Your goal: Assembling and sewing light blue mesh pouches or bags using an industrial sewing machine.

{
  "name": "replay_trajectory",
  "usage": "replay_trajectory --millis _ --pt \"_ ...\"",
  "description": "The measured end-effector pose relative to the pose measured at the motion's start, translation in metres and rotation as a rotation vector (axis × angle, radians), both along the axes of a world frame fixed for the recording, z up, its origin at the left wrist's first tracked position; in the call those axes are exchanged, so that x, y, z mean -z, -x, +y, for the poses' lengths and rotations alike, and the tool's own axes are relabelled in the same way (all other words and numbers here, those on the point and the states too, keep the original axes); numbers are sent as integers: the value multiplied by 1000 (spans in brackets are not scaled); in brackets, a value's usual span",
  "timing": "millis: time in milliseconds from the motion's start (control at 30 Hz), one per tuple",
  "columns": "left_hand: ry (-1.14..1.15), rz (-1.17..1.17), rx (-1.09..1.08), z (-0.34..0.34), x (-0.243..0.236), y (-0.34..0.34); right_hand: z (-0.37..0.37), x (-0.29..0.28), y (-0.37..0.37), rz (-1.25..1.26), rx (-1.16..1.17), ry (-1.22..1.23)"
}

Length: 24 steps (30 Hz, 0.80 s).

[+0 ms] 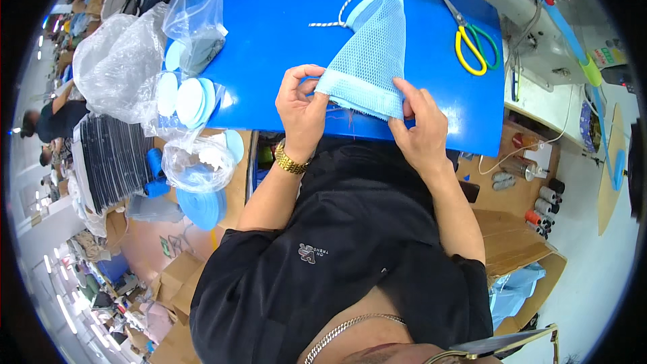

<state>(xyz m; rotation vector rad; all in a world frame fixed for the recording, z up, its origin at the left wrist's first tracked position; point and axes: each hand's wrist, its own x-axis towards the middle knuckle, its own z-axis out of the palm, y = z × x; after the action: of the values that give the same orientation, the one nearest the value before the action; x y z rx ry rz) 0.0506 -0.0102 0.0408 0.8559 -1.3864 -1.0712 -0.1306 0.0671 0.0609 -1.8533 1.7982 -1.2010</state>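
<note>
A light blue mesh bag (377, 47) lies on the blue tabletop, its wide open edge toward me and its narrow end pointing away. A black-and-white cord (357, 1) comes out of that far end and curves to the left. My left hand (301, 104) pinches the near left corner of the bag between thumb and fingers. At the near right corner, my right hand (421, 118) grips the edge with thumb and fingertips. Loose threads hang from the raw edge between the hands.
Scissors (470, 44) with yellow and green handles lie to the right of the bag. A sewing machine (539, 34) stands at the far right. Light blue round pieces (195, 102) and clear plastic bags (121, 61) occupy the left side. Thread spools (544, 207) stand lower right.
</note>
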Motion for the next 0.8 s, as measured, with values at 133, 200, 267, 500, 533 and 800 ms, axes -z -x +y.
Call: replay_trajectory --millis 133,200,267,500,533,800 --pt "-356 139 38 12 16 -7 11 14 -2 17 -15 -196" --pt "-263 -146 64 9 12 -10 9 12 -8 150 67 27" --pt "-20 -277 81 7 3 -7 5 4 -13 190 12 100" --pt "283 -498 55 24 -12 19 -24 -19 -1 -15 45 115" --pt "245 -440 84 23 -12 19 -25 -21 1 -106 119 130" --pt "508 -618 166 9 -74 1 -15 -24 0 -390 -66 52"
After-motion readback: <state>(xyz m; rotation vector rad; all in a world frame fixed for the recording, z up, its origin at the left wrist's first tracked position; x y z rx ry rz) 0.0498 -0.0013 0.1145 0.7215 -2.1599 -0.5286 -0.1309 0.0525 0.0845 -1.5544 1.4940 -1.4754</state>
